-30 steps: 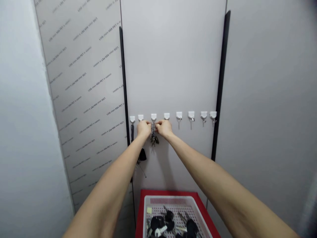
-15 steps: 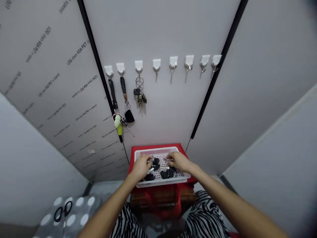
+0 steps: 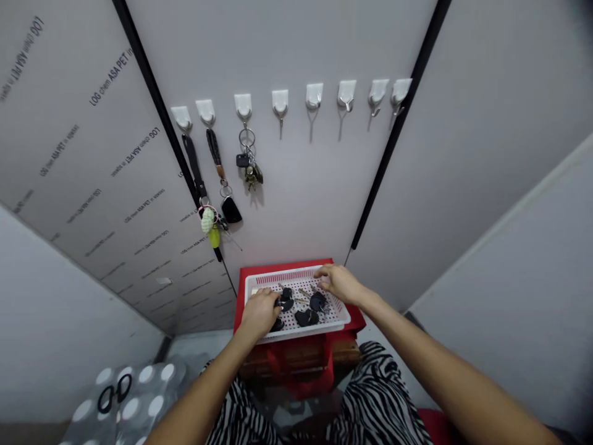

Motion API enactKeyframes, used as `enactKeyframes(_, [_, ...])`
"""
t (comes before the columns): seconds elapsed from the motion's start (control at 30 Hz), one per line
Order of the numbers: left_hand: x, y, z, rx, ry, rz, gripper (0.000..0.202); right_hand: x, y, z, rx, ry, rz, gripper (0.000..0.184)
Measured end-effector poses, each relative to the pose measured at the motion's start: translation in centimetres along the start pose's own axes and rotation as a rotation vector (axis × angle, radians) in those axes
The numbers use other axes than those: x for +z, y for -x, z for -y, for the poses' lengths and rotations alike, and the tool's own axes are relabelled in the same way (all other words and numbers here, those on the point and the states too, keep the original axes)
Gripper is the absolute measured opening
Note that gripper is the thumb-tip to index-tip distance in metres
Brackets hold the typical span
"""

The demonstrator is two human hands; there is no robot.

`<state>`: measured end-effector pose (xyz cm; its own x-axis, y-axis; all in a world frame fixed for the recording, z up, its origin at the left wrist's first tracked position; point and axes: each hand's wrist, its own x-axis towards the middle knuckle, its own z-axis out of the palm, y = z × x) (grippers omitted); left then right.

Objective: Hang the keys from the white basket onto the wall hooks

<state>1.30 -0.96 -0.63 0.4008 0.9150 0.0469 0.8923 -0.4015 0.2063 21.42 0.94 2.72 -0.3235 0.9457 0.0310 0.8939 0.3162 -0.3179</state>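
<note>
A white plastic basket point(image 3: 296, 334) holds several loose keys with black heads, among them a pair of dark keys point(image 3: 306, 317) near its middle. My left hand point(image 3: 259, 314) reaches over the basket's left side. Its fingers are curled down beside a black key point(image 3: 286, 294), and whatever lies under them is hidden. At the back right of the basket, my right hand point(image 3: 341, 283) hovers by the rim with its fingers bent but apart. Nothing shows between them. A black key cluster point(image 3: 318, 301) lies just below that hand.
White adhesive hooks point(image 3: 280, 102) line the wall. Three at the left carry a black strap point(image 3: 193, 162), a braided strap point(image 3: 214, 148) and a key bunch point(image 3: 250, 170). The basket rests on a red bag point(image 3: 286, 267). Packed bottles point(image 3: 146, 374) stand lower left.
My right hand has moved up toward the basket's back rim, and its fingers have spread. My left hand has stayed over the left side. The whole view has shifted slightly.
</note>
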Motion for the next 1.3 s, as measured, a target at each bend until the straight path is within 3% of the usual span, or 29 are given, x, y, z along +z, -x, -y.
enactKeyframes(0.2, [0.0, 0.1, -0.1, -0.001, 0.005, -0.003, 0.024, 0.6, 2.0, 0.0, -0.018, 0.286, 0.141, 0.035])
enactKeyframes(0.33, [-0.3, 0.2, -0.3, -0.014, 0.011, 0.012, 0.023, 1.5, 2.0, 0.7, -0.024, 0.319, 0.116, 0.027])
enactKeyframes(0.5, [-0.6, 0.1, -0.3, -0.045, 0.127, -0.013, 0.022, 0.6, 1.7, 0.8, 0.011, 0.280, -0.008, 0.013])
enactKeyframes(0.67, [-0.6, -0.7, -1.2, -0.054, 0.458, -0.089, 0.020, -0.7, 1.3, 1.1, 0.074, -0.008, -0.118, 0.018])
enactKeyframes(0.77, [-0.1, -1.1, -2.5, -0.018, 0.642, -0.049, 0.023, -0.8, 0.6, 1.8, 0.131, -0.354, -0.132, 0.018])
enactKeyframes(0.9, [0.4, -1.7, -3.5, -0.088, 0.881, -0.138, 0.036, -0.4, -0.3, 3.3, 0.279, -0.950, -0.116, 0.015])
enactKeyframes(1.0, [0.1, -2.0, -3.4, -0.125, 1.098, -0.145, 0.025, -0.2, -0.4, 4.3, 0.338, -1.213, -0.118, 0.015])
enactKeyframes(1.13, [-0.8, -2.0, -2.3, -0.220, 1.161, -0.175, 0.015, 0.4, -0.4, 4.4, 0.357, -1.261, -0.128, 0.018])
enactKeyframes(1.23, [-1.4, -1.9, -1.5, -0.243, 1.083, -0.237, 0.015, 1.2, -0.3, 3.6, 0.339, -1.141, -0.093, 0.016])
enactKeyframes(1.3, [-1.9, -1.9, -1.1, -0.209, 0.967, -0.267, 0.017, 1.5, -0.4, 3.2, 0.288, -1.002, -0.136, 0.014])
